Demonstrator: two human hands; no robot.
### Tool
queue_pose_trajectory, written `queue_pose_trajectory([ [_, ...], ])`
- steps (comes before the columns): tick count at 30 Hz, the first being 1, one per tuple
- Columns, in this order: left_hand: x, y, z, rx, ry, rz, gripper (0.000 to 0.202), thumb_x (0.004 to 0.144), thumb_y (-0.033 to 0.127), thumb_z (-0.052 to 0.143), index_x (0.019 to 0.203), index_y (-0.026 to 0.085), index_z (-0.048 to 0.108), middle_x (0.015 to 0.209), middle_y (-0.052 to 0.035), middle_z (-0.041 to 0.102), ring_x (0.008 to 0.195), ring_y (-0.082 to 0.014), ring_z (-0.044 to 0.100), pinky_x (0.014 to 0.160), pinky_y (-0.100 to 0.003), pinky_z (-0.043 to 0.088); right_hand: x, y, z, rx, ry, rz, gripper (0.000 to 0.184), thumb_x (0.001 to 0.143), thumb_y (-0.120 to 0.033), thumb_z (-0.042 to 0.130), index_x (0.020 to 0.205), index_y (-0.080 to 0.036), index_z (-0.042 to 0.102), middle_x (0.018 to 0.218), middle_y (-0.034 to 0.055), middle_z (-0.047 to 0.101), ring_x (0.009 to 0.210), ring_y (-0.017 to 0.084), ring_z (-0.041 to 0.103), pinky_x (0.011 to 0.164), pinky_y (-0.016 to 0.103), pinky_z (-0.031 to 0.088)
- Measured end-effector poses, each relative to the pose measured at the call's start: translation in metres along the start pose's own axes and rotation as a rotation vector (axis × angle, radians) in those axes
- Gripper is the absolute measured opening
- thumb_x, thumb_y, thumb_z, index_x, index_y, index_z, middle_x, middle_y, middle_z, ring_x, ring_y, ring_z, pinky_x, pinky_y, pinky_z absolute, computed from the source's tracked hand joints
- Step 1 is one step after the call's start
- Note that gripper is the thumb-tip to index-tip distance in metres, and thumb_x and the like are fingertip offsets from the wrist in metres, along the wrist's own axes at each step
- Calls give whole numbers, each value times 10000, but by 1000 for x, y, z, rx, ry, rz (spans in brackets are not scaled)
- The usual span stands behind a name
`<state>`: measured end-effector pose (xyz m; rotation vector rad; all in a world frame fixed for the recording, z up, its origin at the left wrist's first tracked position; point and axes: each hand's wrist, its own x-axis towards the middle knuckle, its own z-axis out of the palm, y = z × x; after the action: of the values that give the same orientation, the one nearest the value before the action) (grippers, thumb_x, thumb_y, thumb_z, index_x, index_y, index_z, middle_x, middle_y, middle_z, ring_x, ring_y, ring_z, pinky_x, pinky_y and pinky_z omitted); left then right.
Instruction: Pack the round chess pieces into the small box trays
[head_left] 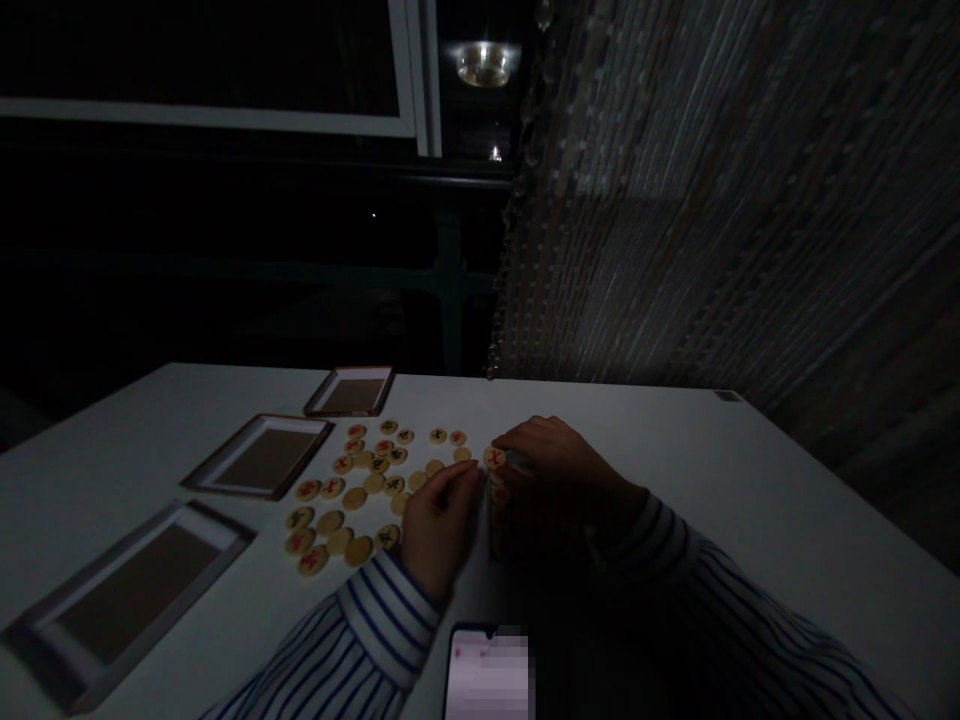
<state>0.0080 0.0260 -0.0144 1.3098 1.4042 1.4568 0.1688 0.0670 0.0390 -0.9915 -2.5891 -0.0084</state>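
Dim room, with a white table [757, 520] set before a dark window and a beaded curtain. At the centre is a red-marked xiangqi piece [494, 457], character side toward me, just above the left rim of a shadowed box [491, 530]; another piece [501, 491] shows faintly beneath it. My right hand [555, 465] has its fingers clamped on the red-marked piece from its right side, the grip partly lost in shadow. My left hand [442, 515] lies just left of the box, thumb and forefinger brought nearly together beside the piece; I cannot tell whether anything is between them.

Left of and beyond my left hand, scattered xiangqi pieces [354, 498] lie flat, some bearing red characters, some black, others showing plain wooden faces; several touch or overlap. Further left, three shallow trays with pale inner walls and brown floors form a slanting row: far tray [358, 393], middle tray [266, 458], near tray [139, 595]. Toward my body, between blue-striped sleeves [382, 615], a phone [480, 680] shows a lit pinkish screen, partly pixelated. Behind the table hang the strands of the beaded curtain [645, 220] at right; at upper left runs a pale window frame [225, 115], with a bright round light [484, 66] beside it.
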Motion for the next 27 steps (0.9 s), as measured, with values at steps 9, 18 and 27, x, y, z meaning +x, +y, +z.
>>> queue_pose_trajectory([
  [9,-2,-9,0,163,-18,84,222,733,305,528,853,154,638,782,-43,672,721,-156,612,632,-267,494,-4,7,-3,-52,3,67,244,815,-293,466,988,-159,574,922,66,630,878,163,526,775,293,360],
  [18,-3,-20,0,274,-78,288,175,767,231,492,871,181,624,847,-40,654,785,-144,601,710,-270,477,-4,9,-9,-109,-203,162,293,825,-330,427,996,-150,582,903,83,632,873,187,537,752,276,358],
  [27,-3,-20,1,302,-84,284,174,774,227,486,879,184,618,853,-37,647,796,-144,596,714,-268,471,-9,20,-4,-173,-349,170,277,795,-319,458,993,-170,582,919,88,623,861,190,539,723,273,357],
])
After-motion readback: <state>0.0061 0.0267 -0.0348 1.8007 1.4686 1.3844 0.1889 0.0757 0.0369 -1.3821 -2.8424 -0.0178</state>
